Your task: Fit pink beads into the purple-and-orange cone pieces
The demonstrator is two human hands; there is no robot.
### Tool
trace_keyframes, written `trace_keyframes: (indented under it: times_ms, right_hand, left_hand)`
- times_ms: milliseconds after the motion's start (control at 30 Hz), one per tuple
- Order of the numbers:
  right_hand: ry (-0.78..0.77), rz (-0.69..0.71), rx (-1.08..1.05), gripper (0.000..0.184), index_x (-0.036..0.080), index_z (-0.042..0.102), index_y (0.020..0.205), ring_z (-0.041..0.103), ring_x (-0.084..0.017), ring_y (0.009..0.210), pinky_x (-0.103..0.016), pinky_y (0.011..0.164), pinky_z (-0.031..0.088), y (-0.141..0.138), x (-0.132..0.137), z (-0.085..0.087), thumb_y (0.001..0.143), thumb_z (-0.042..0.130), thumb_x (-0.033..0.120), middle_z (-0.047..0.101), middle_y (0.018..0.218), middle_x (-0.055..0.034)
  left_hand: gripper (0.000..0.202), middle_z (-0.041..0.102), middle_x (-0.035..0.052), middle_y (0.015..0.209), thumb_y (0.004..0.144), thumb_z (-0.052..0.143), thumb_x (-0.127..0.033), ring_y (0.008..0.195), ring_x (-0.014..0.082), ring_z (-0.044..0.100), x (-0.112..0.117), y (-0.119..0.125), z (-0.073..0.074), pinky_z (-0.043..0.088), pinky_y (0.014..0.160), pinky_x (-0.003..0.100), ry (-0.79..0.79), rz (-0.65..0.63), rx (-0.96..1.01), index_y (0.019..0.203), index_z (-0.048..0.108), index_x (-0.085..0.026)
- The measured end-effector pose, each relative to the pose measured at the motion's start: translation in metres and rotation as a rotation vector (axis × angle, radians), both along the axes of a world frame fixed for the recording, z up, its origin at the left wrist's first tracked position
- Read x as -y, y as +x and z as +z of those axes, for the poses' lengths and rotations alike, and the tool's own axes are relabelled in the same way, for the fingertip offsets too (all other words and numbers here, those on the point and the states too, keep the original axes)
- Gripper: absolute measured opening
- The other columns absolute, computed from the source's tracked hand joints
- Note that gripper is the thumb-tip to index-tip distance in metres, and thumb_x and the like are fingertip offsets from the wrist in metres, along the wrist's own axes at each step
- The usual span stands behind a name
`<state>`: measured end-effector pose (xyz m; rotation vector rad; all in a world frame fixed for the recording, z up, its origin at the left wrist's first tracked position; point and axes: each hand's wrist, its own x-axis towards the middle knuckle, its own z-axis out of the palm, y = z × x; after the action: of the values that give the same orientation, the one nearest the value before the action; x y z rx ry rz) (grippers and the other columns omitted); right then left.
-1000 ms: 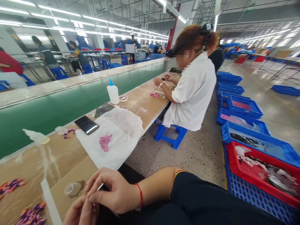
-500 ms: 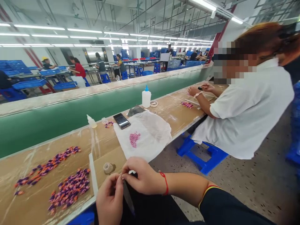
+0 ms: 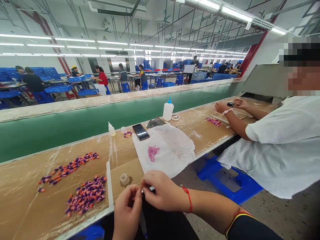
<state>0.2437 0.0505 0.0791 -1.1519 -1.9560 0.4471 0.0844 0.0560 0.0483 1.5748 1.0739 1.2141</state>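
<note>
My left hand [image 3: 128, 208] and my right hand [image 3: 161, 191] meet fingertip to fingertip over my lap, just off the bench edge. Both are closed in a pinch; what sits between the fingertips is too small to make out. A thin pointed tool [image 3: 143, 222] hangs below the fingers, partly hidden. Close by on the bench stands a small clear cup [image 3: 124, 180]. Beyond my right hand, a white cloth [image 3: 172, 146] carries a patch of tiny pink pieces [image 3: 153, 153]. To the left lie a pile of purple and orange pieces [image 3: 87, 195] and a looser row of them [image 3: 70, 168].
A white strip [image 3: 109, 185] borders the pile. Farther back are a small dropper bottle [image 3: 111, 129], a phone [image 3: 141, 132], a larger white bottle [image 3: 168, 110] and a tape roll [image 3: 175, 117]. A co-worker in a white shirt [image 3: 287, 140] sits at right. A green belt [image 3: 75, 130] runs behind.
My view has turned so the scene sits further right and shows more of the left side. Both hands stay pinched together over my lap.
</note>
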Motion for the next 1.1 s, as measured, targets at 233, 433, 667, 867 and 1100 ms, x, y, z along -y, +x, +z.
trace_keyframes:
  times_ms: [233, 433, 667, 867, 1100]
  right_hand:
    - [-0.004, 0.032, -0.016, 0.01, 0.021, 0.051, 0.078, 0.051, -0.015, 0.067, -0.027, 0.065, 0.037, -0.001, -0.003, -0.001, 0.08, 0.054, 0.013, 0.059, 0.071, 0.0]
    - [-0.05, 0.024, -0.085, 0.011, 0.022, 0.05, 0.076, 0.048, -0.014, 0.065, -0.026, 0.064, 0.037, -0.003, -0.004, -0.004, 0.08, 0.055, 0.013, 0.056, 0.07, 0.0014]
    - [-0.117, 0.054, -0.192, 0.01, 0.021, 0.048, 0.073, 0.046, -0.013, 0.065, -0.027, 0.064, 0.038, -0.004, -0.011, 0.0, 0.077, 0.055, 0.016, 0.053, 0.068, 0.0022]
    - [-0.317, 0.128, -0.425, 0.011, 0.02, 0.051, 0.077, 0.055, -0.012, 0.06, -0.024, 0.059, 0.047, 0.018, -0.022, 0.02, 0.087, 0.051, 0.025, 0.058, 0.064, 0.0021]
    - [-0.43, 0.151, -0.585, 0.014, 0.019, 0.055, 0.078, 0.056, -0.011, 0.062, -0.027, 0.064, 0.05, 0.033, -0.027, 0.038, 0.089, 0.058, 0.026, 0.06, 0.066, 0.0018]
  left_hand:
    - [0.03, 0.069, 0.0035, 0.07, 0.094, 0.059, -0.039, 0.062, 0.016, 0.064, -0.014, -0.013, -0.005, 0.051, 0.059, 0.022, 0.073, -0.097, -0.074, 0.077, 0.069, -0.016]
    - [0.032, 0.068, 0.003, 0.07, 0.096, 0.059, -0.042, 0.062, 0.0154, 0.063, -0.012, -0.014, -0.008, 0.05, 0.059, 0.022, 0.067, -0.095, -0.096, 0.079, 0.069, -0.016]
    - [0.036, 0.066, 0.0023, 0.072, 0.091, 0.066, -0.052, 0.066, 0.0167, 0.061, -0.006, -0.005, -0.003, 0.049, 0.06, 0.024, -0.029, 0.027, 0.03, 0.079, 0.068, -0.017]
    - [0.042, 0.061, -0.0006, 0.068, 0.082, 0.076, -0.057, 0.054, 0.0109, 0.052, -0.007, -0.015, -0.002, 0.042, 0.049, 0.02, -0.183, 0.131, 0.176, 0.091, 0.069, -0.017]
    - [0.038, 0.055, -0.0033, 0.057, 0.081, 0.077, -0.051, 0.046, 0.0072, 0.047, -0.014, -0.031, -0.004, 0.039, 0.044, 0.016, -0.224, 0.08, 0.167, 0.079, 0.065, -0.015]
